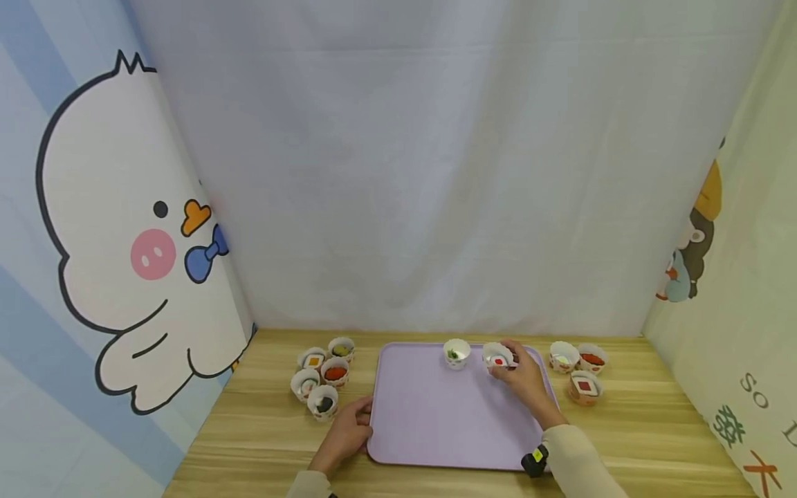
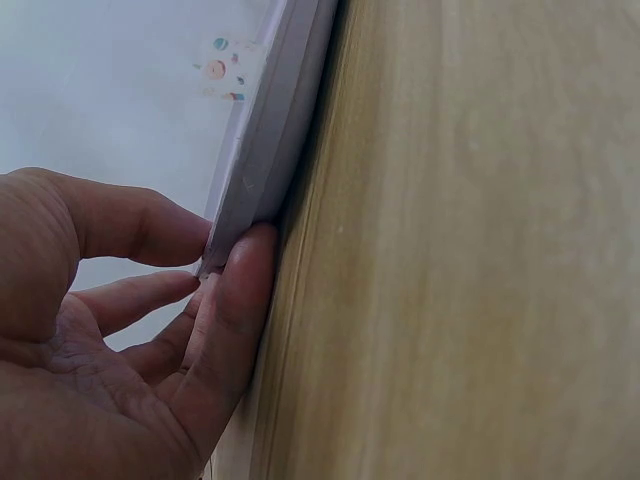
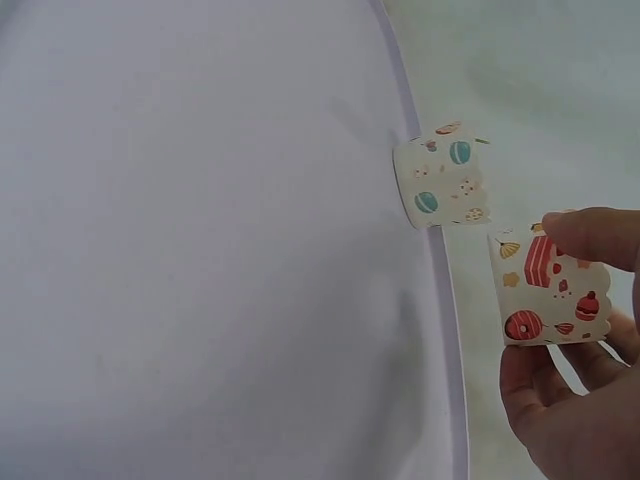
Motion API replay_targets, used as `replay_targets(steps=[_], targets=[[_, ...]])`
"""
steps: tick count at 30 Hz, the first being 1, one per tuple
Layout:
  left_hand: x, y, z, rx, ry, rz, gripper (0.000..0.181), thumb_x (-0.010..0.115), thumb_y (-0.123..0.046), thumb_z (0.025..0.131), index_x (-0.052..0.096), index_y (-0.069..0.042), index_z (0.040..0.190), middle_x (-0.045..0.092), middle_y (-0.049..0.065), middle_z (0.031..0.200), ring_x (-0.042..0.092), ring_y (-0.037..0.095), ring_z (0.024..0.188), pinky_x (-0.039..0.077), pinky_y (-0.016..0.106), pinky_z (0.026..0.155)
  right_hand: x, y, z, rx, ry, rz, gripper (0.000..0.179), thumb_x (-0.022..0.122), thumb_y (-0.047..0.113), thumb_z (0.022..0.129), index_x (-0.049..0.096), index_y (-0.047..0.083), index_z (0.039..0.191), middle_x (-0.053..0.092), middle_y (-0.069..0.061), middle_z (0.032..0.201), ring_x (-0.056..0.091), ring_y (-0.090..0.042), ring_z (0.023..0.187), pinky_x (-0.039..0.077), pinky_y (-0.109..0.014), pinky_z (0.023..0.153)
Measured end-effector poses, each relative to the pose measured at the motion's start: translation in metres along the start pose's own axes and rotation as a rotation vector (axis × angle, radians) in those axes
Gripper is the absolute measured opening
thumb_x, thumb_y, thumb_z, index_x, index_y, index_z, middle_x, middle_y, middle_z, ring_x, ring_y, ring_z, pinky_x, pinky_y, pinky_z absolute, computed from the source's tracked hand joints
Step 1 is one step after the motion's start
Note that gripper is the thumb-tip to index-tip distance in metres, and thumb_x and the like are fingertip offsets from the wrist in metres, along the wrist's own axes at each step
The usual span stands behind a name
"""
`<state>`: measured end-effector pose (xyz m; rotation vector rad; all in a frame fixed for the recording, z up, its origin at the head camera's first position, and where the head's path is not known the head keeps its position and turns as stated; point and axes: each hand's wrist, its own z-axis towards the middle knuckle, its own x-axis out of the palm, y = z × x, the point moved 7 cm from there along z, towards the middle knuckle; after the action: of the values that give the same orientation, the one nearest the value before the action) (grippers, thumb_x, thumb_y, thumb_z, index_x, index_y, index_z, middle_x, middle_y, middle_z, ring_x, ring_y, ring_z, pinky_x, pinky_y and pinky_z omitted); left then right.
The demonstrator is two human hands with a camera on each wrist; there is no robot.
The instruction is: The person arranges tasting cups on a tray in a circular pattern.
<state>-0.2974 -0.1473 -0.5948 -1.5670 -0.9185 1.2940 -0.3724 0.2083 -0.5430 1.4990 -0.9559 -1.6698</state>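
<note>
My right hand (image 1: 528, 384) holds a scalloped paper baking cup (image 1: 488, 360) with a white and red piece inside, at the back right of the lilac tray (image 1: 448, 422). In the right wrist view, thumb and fingers grip this cup (image 3: 555, 292), printed with cakes and donuts; whether it touches the tray I cannot tell. Just left of it, another paper cup (image 1: 457, 354) with something green inside stands on the tray by the back rim. My left hand (image 1: 345, 430) pinches the tray's left edge, its fingers on both sides of the rim (image 2: 262, 130).
Left of the tray, several paper cups (image 1: 323, 402) with coloured pieces stand grouped on the wooden table (image 1: 261, 436). Three more cups (image 1: 584, 388) stand right of it. A grey-white curtain (image 1: 398, 207) hangs behind, and printed cloths flank both sides.
</note>
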Motion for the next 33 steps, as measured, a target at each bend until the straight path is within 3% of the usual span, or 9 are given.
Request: replay_targets(steps=[5, 21, 28, 33], targets=[[0.000, -0.001, 0.000, 0.005, 0.007, -0.002, 0.071, 0.053, 0.010, 0.070, 0.044, 0.011, 0.140, 0.059, 0.024, 0.115, 0.063, 0.023, 0.089, 0.055, 0.035, 0.047, 0.011, -0.008, 0.006, -0.008, -0.013, -0.036, 0.064, 0.077, 0.007, 0.079, 0.050, 0.003, 0.137, 0.059, -0.026, 0.127, 0.060, -0.035, 0.106, 0.052, -0.036, 0.082], [-0.001, -0.003, 0.000, -0.013, 0.005, 0.000, 0.071, 0.053, 0.010, 0.070, 0.044, 0.011, 0.140, 0.056, 0.024, 0.118, 0.063, 0.021, 0.088, 0.055, 0.035, 0.048, 0.028, -0.012, 0.012, -0.009, -0.024, -0.055, 0.066, 0.077, 0.005, 0.075, 0.050, -0.002, 0.135, 0.061, -0.027, 0.124, 0.059, -0.033, 0.106, 0.049, -0.035, 0.084], [0.000, -0.001, 0.001, -0.009, 0.010, -0.008, 0.071, 0.052, 0.011, 0.069, 0.044, 0.010, 0.140, 0.057, 0.024, 0.117, 0.063, 0.021, 0.086, 0.055, 0.035, 0.048, 0.035, -0.013, 0.015, 0.023, 0.003, -0.062, 0.068, 0.075, 0.004, 0.078, 0.047, -0.001, 0.140, 0.054, -0.026, 0.137, 0.054, -0.037, 0.120, 0.047, -0.050, 0.099], [0.000, 0.000, 0.000, -0.003, 0.017, -0.016, 0.072, 0.052, 0.010, 0.069, 0.044, 0.010, 0.140, 0.056, 0.023, 0.116, 0.063, 0.021, 0.087, 0.055, 0.035, 0.048, 0.037, -0.018, 0.017, 0.037, 0.012, -0.077, 0.069, 0.075, 0.004, 0.078, 0.046, -0.002, 0.140, 0.050, -0.026, 0.142, 0.051, -0.038, 0.125, 0.043, -0.054, 0.104]])
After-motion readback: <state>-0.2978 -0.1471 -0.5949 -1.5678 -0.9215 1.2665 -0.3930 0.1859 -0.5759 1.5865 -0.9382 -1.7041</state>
